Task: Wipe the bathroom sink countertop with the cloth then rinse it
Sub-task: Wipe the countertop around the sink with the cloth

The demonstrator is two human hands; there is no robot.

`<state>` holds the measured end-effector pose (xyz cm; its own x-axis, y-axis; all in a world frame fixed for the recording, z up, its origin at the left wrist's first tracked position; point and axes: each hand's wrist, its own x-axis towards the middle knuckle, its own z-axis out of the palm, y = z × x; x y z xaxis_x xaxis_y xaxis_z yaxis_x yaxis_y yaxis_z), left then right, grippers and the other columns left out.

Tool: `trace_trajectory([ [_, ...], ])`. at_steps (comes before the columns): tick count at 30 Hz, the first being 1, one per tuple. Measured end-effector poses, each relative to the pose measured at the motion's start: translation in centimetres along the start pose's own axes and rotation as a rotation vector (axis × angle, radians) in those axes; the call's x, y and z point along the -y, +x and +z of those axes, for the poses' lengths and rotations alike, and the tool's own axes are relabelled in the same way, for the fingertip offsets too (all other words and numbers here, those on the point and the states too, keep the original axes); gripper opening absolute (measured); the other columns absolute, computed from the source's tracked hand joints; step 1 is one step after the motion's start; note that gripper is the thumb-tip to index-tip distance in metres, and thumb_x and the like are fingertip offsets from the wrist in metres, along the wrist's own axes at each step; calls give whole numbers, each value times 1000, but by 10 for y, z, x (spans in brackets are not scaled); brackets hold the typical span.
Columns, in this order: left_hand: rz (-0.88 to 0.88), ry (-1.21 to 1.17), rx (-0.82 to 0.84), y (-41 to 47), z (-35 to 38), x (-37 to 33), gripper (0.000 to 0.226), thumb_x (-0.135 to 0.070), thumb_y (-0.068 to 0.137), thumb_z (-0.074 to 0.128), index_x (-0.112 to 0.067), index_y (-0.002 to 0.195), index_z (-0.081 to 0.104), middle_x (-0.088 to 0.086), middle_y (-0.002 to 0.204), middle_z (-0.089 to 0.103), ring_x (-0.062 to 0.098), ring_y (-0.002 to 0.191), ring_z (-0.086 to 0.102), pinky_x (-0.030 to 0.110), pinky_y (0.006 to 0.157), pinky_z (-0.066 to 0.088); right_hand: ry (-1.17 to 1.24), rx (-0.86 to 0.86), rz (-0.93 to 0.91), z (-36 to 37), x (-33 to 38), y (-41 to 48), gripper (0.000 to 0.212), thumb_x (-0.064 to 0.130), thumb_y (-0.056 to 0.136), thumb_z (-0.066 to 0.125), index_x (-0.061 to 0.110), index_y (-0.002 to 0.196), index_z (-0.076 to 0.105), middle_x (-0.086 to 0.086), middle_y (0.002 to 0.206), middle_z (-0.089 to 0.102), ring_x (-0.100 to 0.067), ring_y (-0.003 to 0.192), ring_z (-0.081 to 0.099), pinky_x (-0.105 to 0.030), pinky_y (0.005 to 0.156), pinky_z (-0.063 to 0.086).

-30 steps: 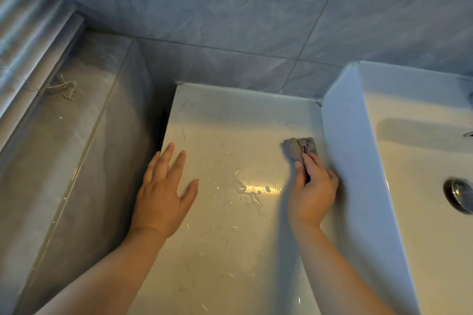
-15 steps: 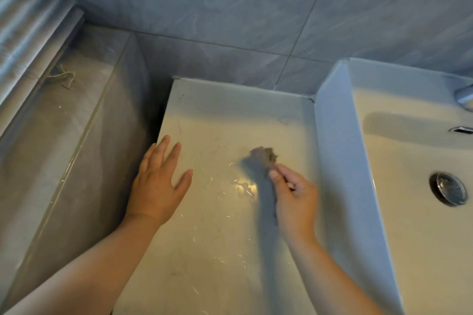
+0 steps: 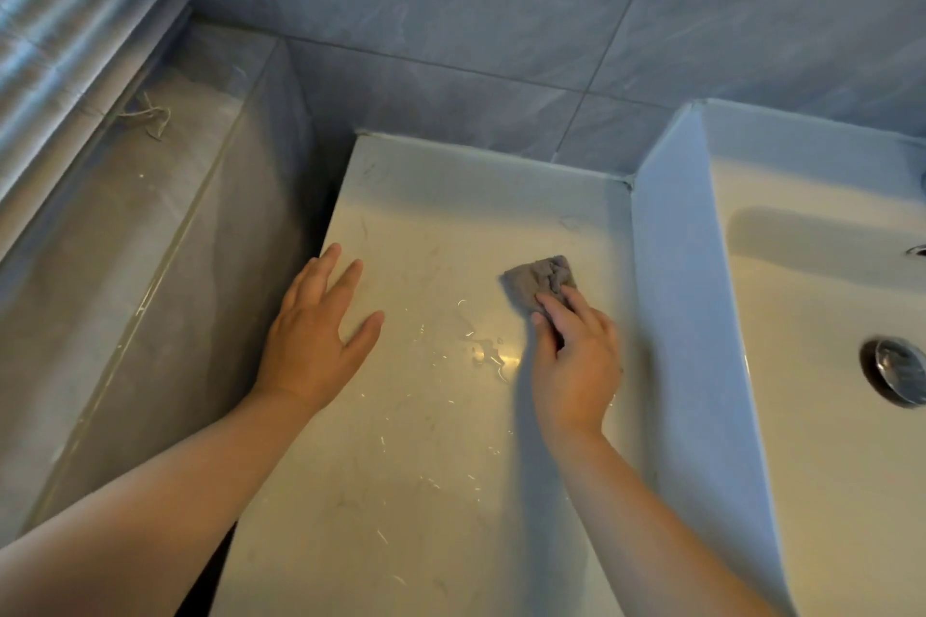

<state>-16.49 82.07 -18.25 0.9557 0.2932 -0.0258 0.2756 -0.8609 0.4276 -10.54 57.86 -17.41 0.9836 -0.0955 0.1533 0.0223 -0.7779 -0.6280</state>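
Right hand [image 3: 576, 366]: cloth [image 3: 538, 278] is pinched between thumb and fingers and pressed onto the countertop [image 3: 426, 491].
Cloth: crumpled, projecting beyond the fingertips.
Left hand [image 3: 310, 341]: laid flat, fingers spread, nothing grasped, left of the grip.
Sink [image 3: 701, 316]: just right of the grip.

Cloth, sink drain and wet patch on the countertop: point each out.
cloth [image 3: 538, 278], head view: crumpled upper part.
sink drain [image 3: 899, 371], head view: its metal stopper.
wet patch [image 3: 483, 348], head view: glinting droplets at its middle.
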Motion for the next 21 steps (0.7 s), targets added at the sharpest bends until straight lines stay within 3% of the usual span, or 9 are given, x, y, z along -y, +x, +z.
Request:
trace_trajectory([
  [7, 18, 29, -5, -44, -9, -1, 70, -58, 87, 27, -19, 144, 36, -1, 156, 22, 19, 144, 12, 42, 114, 23, -18, 77, -119, 14, 16, -37, 22, 28, 90, 57, 26, 108, 70, 11, 122, 62, -17, 105, 51, -35, 78, 49],
  [10, 21, 18, -5, -66, -12, 0, 70, -56, 87, 29, -15, 143, 36, -1, 156, 22, 17, 144, 14, 40, 114, 24, 124, 181, -124, 9, 23, -40, 19, 23, 90, 60, 25, 105, 72, 17, 115, 64, -13, 103, 52, -27, 81, 46],
  [14, 0, -16, 15, -88, -10, 5, 73, -57, 87, 27, -13, 145, 33, -1, 156, 22, 13, 144, 14, 34, 114, 22, 333, 207, -95, -8, 34, -12, 18, 15, 87, 63, 22, 100, 73, 13, 102, 70, -15, 99, 60, -28, 86, 47],
  [17, 9, -33, 14, -95, -6, 4, 73, -55, 86, 28, -10, 144, 35, -1, 156, 20, 9, 144, 10, 31, 115, 18, 311, 143, -136, 0, 42, 27, 18, 15, 86, 62, 19, 101, 73, 8, 104, 70, -18, 99, 60, -31, 87, 48],
  [21, -26, -70, -20, -93, -7, 1, 74, -57, 85, 26, -11, 141, 40, -2, 155, 23, 6, 142, 11, 24, 112, 14, 216, 204, -192, 32, 47, 65, 20, 14, 87, 60, 19, 102, 72, 3, 105, 70, -24, 101, 58, -34, 89, 47],
])
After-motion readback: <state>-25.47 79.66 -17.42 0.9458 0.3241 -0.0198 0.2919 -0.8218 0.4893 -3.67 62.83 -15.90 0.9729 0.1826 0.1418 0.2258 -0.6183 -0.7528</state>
